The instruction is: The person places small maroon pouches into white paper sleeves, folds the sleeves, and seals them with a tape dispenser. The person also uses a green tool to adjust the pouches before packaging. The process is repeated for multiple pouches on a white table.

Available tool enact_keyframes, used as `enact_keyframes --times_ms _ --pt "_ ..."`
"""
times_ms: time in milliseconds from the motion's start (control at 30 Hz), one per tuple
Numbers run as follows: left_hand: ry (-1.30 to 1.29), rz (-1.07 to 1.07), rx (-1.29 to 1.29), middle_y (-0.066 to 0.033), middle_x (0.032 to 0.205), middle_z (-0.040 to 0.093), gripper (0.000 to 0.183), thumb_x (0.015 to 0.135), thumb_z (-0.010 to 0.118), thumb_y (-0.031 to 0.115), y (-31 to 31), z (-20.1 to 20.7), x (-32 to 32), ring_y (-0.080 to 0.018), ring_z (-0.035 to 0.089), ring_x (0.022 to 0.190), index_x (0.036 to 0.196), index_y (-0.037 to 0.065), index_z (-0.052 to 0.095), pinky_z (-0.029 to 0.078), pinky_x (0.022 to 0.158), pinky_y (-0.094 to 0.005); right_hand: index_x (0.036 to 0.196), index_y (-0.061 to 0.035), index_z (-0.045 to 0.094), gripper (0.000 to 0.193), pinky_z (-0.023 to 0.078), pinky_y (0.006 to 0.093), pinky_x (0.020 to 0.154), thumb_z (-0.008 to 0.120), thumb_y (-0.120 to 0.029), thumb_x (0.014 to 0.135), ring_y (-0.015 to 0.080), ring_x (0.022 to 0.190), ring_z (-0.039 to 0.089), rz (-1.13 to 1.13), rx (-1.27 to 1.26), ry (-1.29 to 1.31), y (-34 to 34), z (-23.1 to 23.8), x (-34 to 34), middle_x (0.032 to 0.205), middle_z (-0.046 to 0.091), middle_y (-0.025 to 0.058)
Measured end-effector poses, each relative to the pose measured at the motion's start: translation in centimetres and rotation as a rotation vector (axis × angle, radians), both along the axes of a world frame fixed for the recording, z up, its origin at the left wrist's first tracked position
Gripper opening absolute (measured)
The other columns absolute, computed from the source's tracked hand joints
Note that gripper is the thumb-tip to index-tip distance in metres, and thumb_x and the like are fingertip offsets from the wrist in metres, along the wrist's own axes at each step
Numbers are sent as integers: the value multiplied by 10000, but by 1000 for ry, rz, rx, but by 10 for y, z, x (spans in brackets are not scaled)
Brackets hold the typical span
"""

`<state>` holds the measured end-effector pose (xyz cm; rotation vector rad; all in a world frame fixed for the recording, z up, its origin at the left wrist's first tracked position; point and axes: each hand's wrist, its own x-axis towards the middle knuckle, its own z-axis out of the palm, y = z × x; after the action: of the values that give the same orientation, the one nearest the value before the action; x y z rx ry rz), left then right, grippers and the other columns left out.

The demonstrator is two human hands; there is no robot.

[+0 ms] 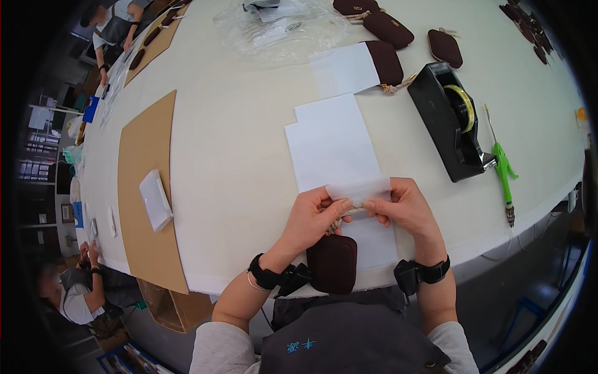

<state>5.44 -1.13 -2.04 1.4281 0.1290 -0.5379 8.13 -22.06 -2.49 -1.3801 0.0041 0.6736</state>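
My left hand [314, 218] and my right hand [403, 209] meet near the table's front edge, both closed in a pinch. Between their thumbs and fingers runs a beige twisted cord, with a thin white sheet [359, 188] standing up behind it. From the cord, below my left hand, a dark brown zip pouch [332, 265] lies at the table edge. The fingertips partly cover the cord and the sheet's lower edge. Flat white sheets [330, 140] lie under and beyond my hands.
A black tape dispenser [445, 124] and a green air blow gun [503, 168] stand to the right. Farther back are brown pouches [387, 29] and clear plastic bags [274, 31]. Brown cardboard [146, 199] bears a folded white packet [156, 199] at left. Two people work along the left side.
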Motion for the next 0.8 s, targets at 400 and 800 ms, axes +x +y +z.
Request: enact_keyframes --times_ms 400,800 --pt "95 -35 -221 -101 768 653 100 885 576 48 13 3 4 -115 619 619 932 -28 620 517 548 -223 892 4 640 87 477 210 554 572 36 848 72 620 578 78 125 -116 -6 5 0 758 620 30" --pt "40 36 -147 -6 813 613 124 844 702 87 9 5 0 -63 580 725 900 31 607 489 620 -205 1062 20 636 207 495 259 734 540 11 879 118 829 619 -96 103 -213 -5 -1 1 918 668 60"
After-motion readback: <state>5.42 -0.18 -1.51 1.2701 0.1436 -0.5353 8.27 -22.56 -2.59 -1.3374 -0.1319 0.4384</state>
